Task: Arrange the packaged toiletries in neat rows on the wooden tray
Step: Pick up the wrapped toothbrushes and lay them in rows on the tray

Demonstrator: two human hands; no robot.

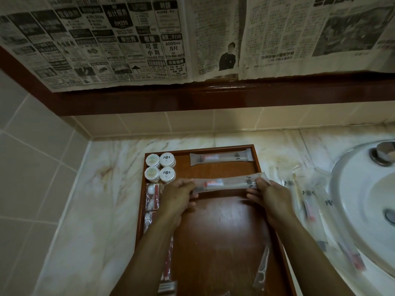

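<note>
A wooden tray [213,221] lies on the marble counter. My left hand [177,195] pinches the left end of a long clear toothbrush packet [228,183], and my right hand [269,196] pinches its right end, holding it level just over the tray's upper middle. Another toothbrush packet [221,159] lies flat along the tray's far edge. Several round white soap discs [160,167] sit in the far left corner. Below them, small packets with cotton and red items [152,197] line the left side. A razor packet [261,268] lies near the right rim.
Several loose toothbrush packets [307,201] lie on the marble counter [96,189] between the tray and the white sink [363,189]. A tiled wall stands at the left and back. Newspaper covers the dark-framed mirror [149,39] above.
</note>
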